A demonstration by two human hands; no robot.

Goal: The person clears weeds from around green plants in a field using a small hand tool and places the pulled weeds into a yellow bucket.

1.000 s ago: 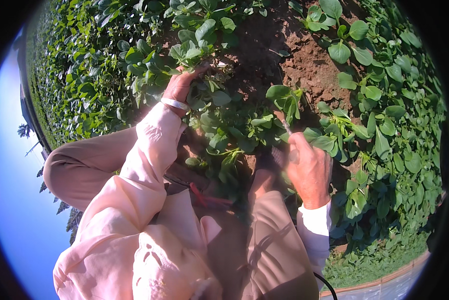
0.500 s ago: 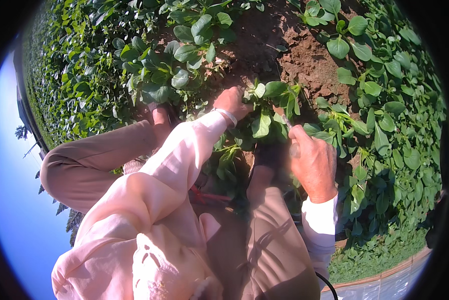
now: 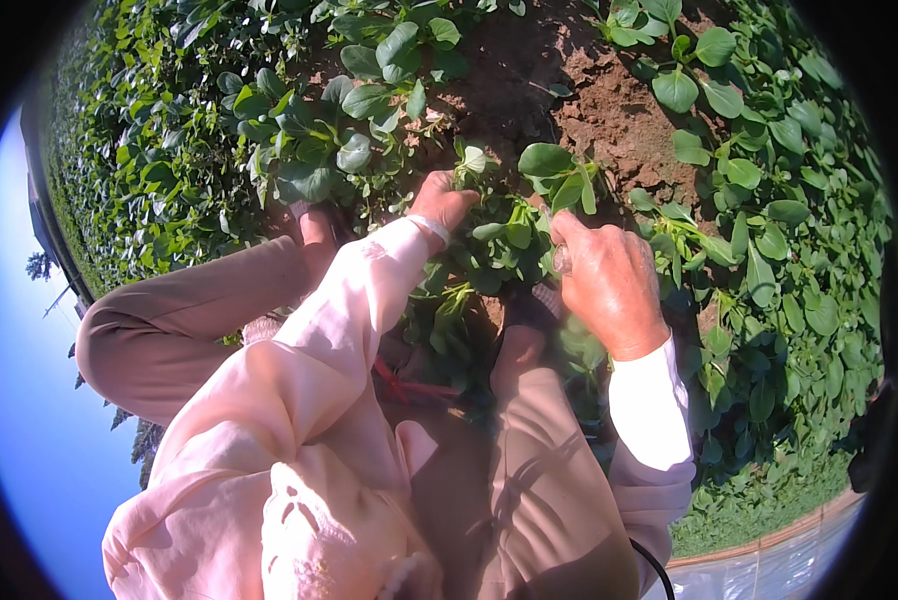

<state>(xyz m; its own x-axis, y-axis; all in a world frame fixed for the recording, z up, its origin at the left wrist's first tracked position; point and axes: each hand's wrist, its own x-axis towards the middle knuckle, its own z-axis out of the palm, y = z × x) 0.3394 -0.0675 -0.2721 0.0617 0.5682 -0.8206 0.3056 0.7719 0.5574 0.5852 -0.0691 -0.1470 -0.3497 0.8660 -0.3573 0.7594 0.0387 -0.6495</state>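
Observation:
My left hand (image 3: 445, 205), with a pale band at the wrist, is closed on a small leafy sprig (image 3: 472, 160); its light green leaves stick out beyond the fingers. To the right, my right hand (image 3: 614, 290) is wrapped around a slim knife-like tool (image 3: 540, 203), mostly hidden by the fingers. The tool's tip points up and left, close beside a leafy green plant (image 3: 547, 160) with broad round leaves. Between and below the hands grow more leafy greens (image 3: 504, 240), partly in shadow.
Bare reddish-brown soil (image 3: 614, 130) lies beyond my hands. Dense leafy greens (image 3: 769, 220) fill the right side, and smaller-leaved plants (image 3: 149, 170) the left. My bent knees and sandalled feet frame the spot. A red strap-like thing (image 3: 409, 385) lies between my legs.
My left hand has moved left and slightly up, away from the broad-leaved plant, with the sprig in it. My right hand has shifted up and left, closer to that plant.

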